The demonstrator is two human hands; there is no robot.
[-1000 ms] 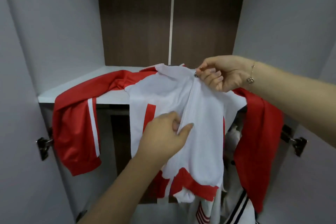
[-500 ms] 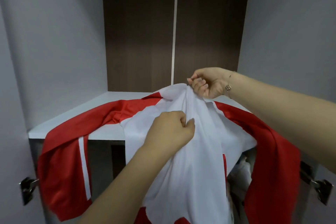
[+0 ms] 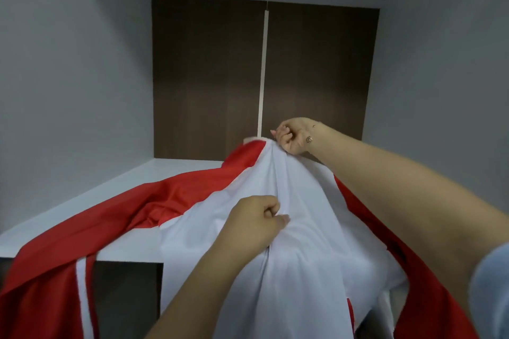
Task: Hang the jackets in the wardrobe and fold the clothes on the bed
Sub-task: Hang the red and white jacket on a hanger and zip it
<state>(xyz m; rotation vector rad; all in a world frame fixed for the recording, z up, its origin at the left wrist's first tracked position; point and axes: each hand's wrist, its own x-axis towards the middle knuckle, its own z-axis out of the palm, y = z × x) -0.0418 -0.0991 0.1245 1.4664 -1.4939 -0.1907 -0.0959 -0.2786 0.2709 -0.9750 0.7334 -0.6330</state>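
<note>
- The red sleeve with white stripes (image 3: 82, 278) of the red-and-white zip-up jacket of smooth synthetic cloth (image 3: 316, 270) hangs off the front edge of the white wardrobe shelf (image 3: 82, 201) at the far left. Its weight could drag the whole garment off the shelf if both hands let go together.
- The jacket lies spread across the shelf, collar end towards the dark brown wood-grain back panel (image 3: 206, 77) and white body drooping over the edge towards the viewer. No hanger is visible, so I judge the hanging is not done.
- The left hand (image 3: 259, 220) comes up from below, forearm angled up to the right, fingers curled and thumb pressed in, pinching the white cloth along the front closure around mid-chest.
- If this pinch slackens, the two front edges may pull apart or bunch, and a zip slider, if one is being worked, could catch the loose fabric. The slider itself cannot be made out.
- The right hand (image 3: 292, 135) reaches in from the right, arm stretched forward, wrist bent down, fingers curled tightly. It grips the top of the closure at the collar, holding that end lifted above the shelf.
- Pulling too hard here against the left hand could strain the seam or tug the slippery cloth out of the fingers.
- The other red sleeve (image 3: 399, 270) trails down under the right forearm and could snag on the arm.
</note>
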